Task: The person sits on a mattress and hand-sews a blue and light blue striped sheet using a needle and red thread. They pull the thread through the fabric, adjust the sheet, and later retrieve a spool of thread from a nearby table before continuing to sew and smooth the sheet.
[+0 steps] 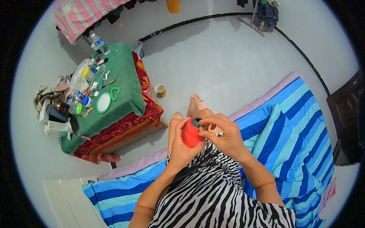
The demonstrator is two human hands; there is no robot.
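Right above the lap, a bright red-orange, rounded cone of thread with a dark core [191, 137] is being held up, top end tipped toward the camera. It's cupped by the left hand [180, 147], fingers and thumb wrapped round its side, so that grip is pretty clear. The cone's upper edge is met by the right hand [227, 135], thumb and forefinger bent close together. A tiny yellowish thing [201, 129] can be seen between those two fingertips, but it's too small to be identified, and whether it's actually pinched can't be told.

Below the hands, the lap is covered by black-and-white zebra-striped clothing [216, 190]. Blue-and-turquoise striped bedding [296, 140] is spread out on both sides. Past the feet, to the left, a patterned paper cup [161, 90] is parked on the pale grey floor [182, 57], near a table draped in green cloth [125, 72] over red floral fabric [110, 142]. Its top is cluttered: a round green-rimmed mirror [103, 102], a yellow-lidded jar [88, 74] and a clear plastic bottle with a blue label [100, 44] can be picked out.
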